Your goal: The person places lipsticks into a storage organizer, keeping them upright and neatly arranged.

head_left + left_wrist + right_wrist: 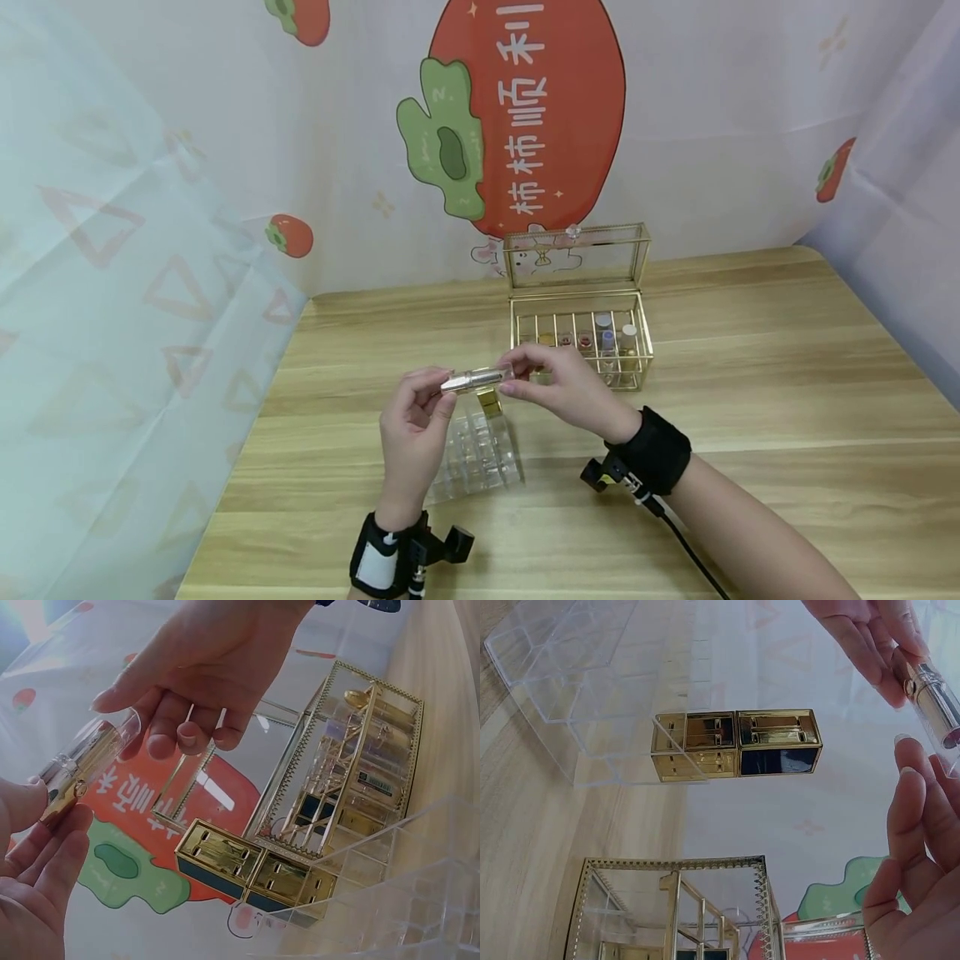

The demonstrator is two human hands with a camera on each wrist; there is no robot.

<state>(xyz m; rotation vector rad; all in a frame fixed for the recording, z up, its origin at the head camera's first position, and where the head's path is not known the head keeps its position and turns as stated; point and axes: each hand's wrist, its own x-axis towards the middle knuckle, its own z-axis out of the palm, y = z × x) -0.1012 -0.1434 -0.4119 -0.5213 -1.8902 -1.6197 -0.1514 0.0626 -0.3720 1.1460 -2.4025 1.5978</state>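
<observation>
A lipstick [477,379] with a clear cap and a shiny gold-and-silver base lies nearly level between both hands. My left hand [412,429] pinches its base end between thumb and fingers. At the other end, my right hand [566,387] holds the clear cap [129,729] with thumb and fingertips. Through the cap, a reddish tip [951,739] shows in the right wrist view. Below the hands is a clear compartment organizer [480,458], partly hidden by the left hand. A square gold-and-dark lipstick [776,742] stands upright in its far corner slot.
Behind the right hand, a gold-framed glass box [647,354] has its lid [642,254] raised. Several small cosmetics, including a white-capped bottle [628,337], stand between its gold dividers. A printed cloth backdrop [712,125] hangs behind the wooden table [787,375].
</observation>
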